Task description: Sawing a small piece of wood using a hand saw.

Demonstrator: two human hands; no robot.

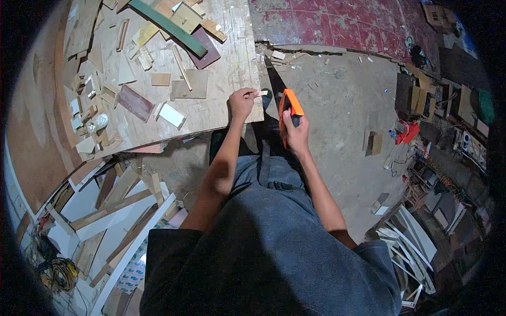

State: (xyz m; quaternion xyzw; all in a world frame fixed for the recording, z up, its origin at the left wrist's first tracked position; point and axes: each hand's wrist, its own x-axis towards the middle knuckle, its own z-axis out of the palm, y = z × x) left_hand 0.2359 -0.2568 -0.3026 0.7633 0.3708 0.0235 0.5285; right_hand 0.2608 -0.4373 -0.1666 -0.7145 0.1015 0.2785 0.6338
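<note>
My right hand [297, 131] is wrapped round the orange handle of a hand saw [275, 79]. Its dark blade points away from me, just off the right edge of the wooden work table [211, 113]. At the table's right edge, my left hand [242, 103] pinches a small pale piece of wood [261, 94], which sticks out past the edge toward the saw. A gap shows between the blade and that piece. Left of my left hand lie a flat wooden board [190, 84] and a thin wooden strip [182, 67].
Farther back on the table are a long green board [168, 27] and a maroon piece [136, 102] among several offcuts. Scrap boards [113, 210] are heaped at lower left. Bare concrete floor [342, 100] lies to the right, with a red bag [407, 131] and clutter beyond.
</note>
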